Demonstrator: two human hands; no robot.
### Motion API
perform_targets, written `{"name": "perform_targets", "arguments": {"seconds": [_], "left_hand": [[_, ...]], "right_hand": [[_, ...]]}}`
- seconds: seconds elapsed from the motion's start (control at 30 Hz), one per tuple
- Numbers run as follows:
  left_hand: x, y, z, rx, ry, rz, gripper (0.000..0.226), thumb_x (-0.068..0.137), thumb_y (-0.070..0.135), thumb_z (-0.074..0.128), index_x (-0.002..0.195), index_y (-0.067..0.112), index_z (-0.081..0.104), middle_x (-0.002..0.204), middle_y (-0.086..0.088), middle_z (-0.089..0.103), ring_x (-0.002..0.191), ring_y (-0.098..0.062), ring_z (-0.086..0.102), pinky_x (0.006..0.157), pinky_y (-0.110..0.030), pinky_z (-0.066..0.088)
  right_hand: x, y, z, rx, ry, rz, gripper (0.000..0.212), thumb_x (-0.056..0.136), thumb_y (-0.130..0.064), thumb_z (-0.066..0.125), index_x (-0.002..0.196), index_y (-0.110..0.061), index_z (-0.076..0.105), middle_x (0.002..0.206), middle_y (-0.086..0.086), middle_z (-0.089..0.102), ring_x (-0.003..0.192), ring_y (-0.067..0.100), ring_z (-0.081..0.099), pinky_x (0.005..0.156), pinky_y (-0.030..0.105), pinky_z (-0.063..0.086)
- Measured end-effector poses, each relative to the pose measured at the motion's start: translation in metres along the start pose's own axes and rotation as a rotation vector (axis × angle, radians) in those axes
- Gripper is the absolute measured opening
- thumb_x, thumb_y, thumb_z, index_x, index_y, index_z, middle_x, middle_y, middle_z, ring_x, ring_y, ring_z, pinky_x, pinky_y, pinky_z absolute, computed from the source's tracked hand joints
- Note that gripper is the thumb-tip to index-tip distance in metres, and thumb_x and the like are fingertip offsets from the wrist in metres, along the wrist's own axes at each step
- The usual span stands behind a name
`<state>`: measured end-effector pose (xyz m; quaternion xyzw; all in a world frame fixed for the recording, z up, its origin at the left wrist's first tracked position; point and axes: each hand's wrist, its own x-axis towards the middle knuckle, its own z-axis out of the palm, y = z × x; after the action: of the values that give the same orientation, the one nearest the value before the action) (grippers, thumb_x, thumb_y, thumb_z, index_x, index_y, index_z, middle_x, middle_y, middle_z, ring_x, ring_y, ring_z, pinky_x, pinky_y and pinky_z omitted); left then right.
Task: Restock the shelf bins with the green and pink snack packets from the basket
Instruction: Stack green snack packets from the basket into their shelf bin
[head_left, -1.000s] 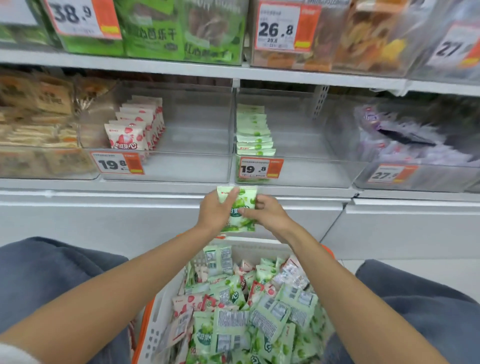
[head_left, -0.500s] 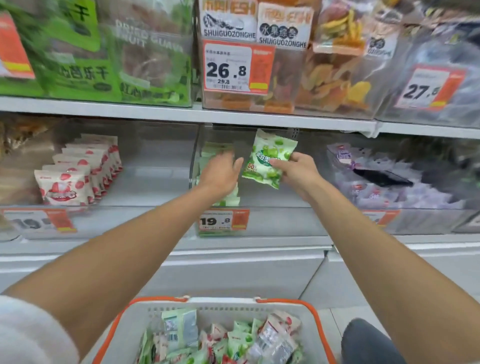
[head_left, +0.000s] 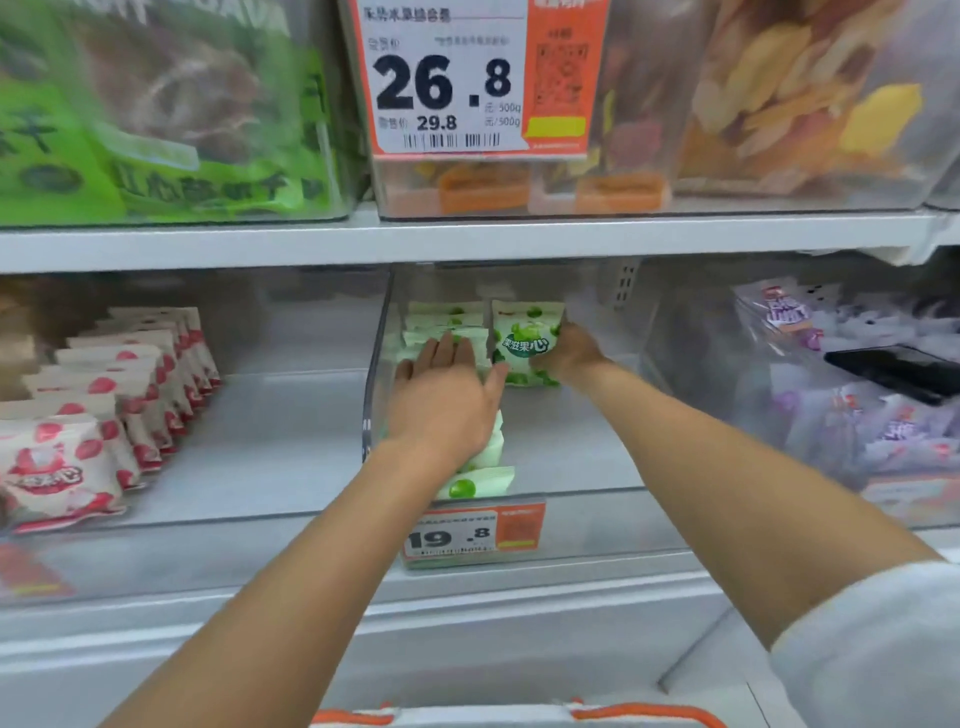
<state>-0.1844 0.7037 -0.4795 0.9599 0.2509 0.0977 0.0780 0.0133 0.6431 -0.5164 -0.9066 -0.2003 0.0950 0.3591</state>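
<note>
Both my arms reach into the clear middle shelf bin (head_left: 571, 499). My right hand (head_left: 569, 353) grips a green snack packet (head_left: 525, 340), holding it upright at the back of the bin, just right of the row of green packets (head_left: 470, 467). My left hand (head_left: 447, 400) lies flat with straight fingers on top of that row, covering its middle. A row of pink packets (head_left: 104, 405) stands in the clear bin to the left. Only the orange and white rim of the basket (head_left: 519, 717) shows at the bottom edge; its contents are out of view.
A price tag reading 19.8 (head_left: 472, 535) hangs on the bin front. To the right is a bin of purple packets (head_left: 857, 405) with a black object on them. The shelf above carries green bags (head_left: 156, 114), dried fruit (head_left: 779, 104) and a 26.8 tag (head_left: 467, 78).
Both hands moved from above the basket up and into the middle bin. The green packet went from mid-air to upright at the bin's back; my left hand now lies on the green row.
</note>
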Motion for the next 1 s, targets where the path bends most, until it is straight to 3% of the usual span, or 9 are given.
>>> {"name": "perform_targets", "arguments": {"seconds": [0.1, 0.33, 0.5, 0.6, 0.67, 0.73, 0.8, 0.87, 1.0], "left_hand": [[-0.001, 0.001, 0.001, 0.013, 0.013, -0.002, 0.063, 0.103, 0.051, 0.021, 0.151, 0.01, 0.028, 0.161, -0.008, 0.021, 0.149, -0.022, 0.014, 0.118, -0.042, 0.016], [-0.001, 0.002, 0.001, 0.018, 0.012, -0.006, 0.063, 0.103, 0.051, 0.02, 0.15, 0.01, 0.028, 0.159, -0.009, 0.024, 0.149, -0.023, 0.016, 0.117, -0.042, 0.017], [-0.002, 0.002, -0.002, -0.009, -0.017, 0.0, 0.064, 0.103, 0.051, 0.02, 0.152, 0.01, 0.027, 0.16, -0.009, 0.022, 0.149, -0.023, 0.014, 0.118, -0.043, 0.016], [-0.005, 0.003, -0.012, -0.059, -0.019, -0.006, 0.059, 0.103, 0.048, 0.023, 0.144, 0.009, 0.039, 0.152, -0.012, 0.037, 0.144, -0.026, 0.027, 0.117, -0.045, 0.019], [-0.012, 0.006, -0.021, -0.076, 0.014, 0.007, 0.052, 0.104, 0.044, 0.026, 0.129, 0.008, 0.053, 0.132, -0.015, 0.057, 0.128, -0.029, 0.046, 0.113, -0.046, 0.026], [-0.025, 0.009, -0.033, -0.091, 0.095, 0.04, 0.042, 0.103, 0.039, 0.032, 0.108, 0.008, 0.061, 0.108, -0.013, 0.065, 0.101, -0.029, 0.058, 0.092, -0.041, 0.043], [-0.044, 0.011, -0.045, -0.133, 0.184, 0.064, 0.032, 0.101, 0.033, 0.039, 0.098, 0.01, 0.061, 0.096, -0.008, 0.065, 0.087, -0.027, 0.058, 0.071, -0.036, 0.046], [-0.07, 0.012, -0.055, -0.156, 0.223, 0.087, 0.024, 0.099, 0.028, 0.042, 0.092, 0.013, 0.059, 0.089, -0.005, 0.064, 0.083, -0.027, 0.06, 0.067, -0.035, 0.049], [-0.137, 0.0, -0.053, -0.209, 0.1, 0.087, 0.021, 0.096, 0.027, 0.042, 0.087, 0.015, 0.056, 0.083, -0.004, 0.066, 0.08, -0.029, 0.061, 0.069, -0.036, 0.05]], "right_hand": [[-0.004, -0.008, 0.003, 0.017, 0.044, -0.012, 0.036, 0.079, -0.012, 0.071, 0.114, -0.008, 0.063, 0.112, 0.008, 0.067, 0.105, 0.025, 0.063, 0.072, 0.023, 0.043], [-0.005, -0.008, 0.007, 0.057, 0.072, 0.015, 0.031, 0.08, -0.012, 0.071, 0.11, -0.005, 0.065, 0.113, 0.011, 0.067, 0.106, 0.025, 0.063, 0.069, 0.022, 0.04], [-0.018, -0.004, -0.009, 0.105, 0.05, 0.132, 0.048, 0.083, -0.008, 0.07, 0.127, 0.003, 0.053, 0.128, 0.015, 0.057, 0.116, 0.027, 0.057, 0.091, 0.031, 0.048], [-0.04, -0.01, -0.024, 0.1, 0.056, 0.116, 0.049, 0.083, -0.007, 0.07, 0.129, -0.004, 0.055, 0.131, 0.012, 0.058, 0.116, 0.027, 0.058, 0.09, 0.029, 0.048], [-0.064, -0.014, -0.034, 0.108, 0.092, 0.052, 0.038, 0.083, -0.004, 0.066, 0.121, -0.007, 0.061, 0.123, 0.011, 0.063, 0.11, 0.028, 0.061, 0.088, 0.029, 0.051], [-0.101, -0.019, -0.043, 0.081, 0.149, -0.068, 0.027, 0.083, -0.001, 0.061, 0.108, -0.007, 0.068, 0.107, 0.01, 0.068, 0.101, 0.025, 0.063, 0.081, 0.026, 0.051], [-0.145, -0.025, -0.052, 0.036, 0.209, -0.196, 0.018, 0.081, -0.002, 0.059, 0.092, -0.012, 0.069, 0.081, -0.001, 0.066, 0.084, 0.018, 0.061, 0.068, 0.021, 0.045], [-0.188, -0.03, -0.056, 0.0, 0.275, -0.308, 0.015, 0.078, -0.005, 0.059, 0.079, -0.02, 0.062, 0.063, -0.01, 0.055, 0.067, 0.013, 0.054, 0.058, 0.023, 0.039], [-0.262, -0.017, -0.036, 0.039, 0.283, -0.309, 0.011, 0.077, -0.008, 0.058, 0.075, -0.019, 0.059, 0.057, -0.007, 0.052, 0.059, 0.01, 0.052, 0.058, 0.022, 0.041]]}}
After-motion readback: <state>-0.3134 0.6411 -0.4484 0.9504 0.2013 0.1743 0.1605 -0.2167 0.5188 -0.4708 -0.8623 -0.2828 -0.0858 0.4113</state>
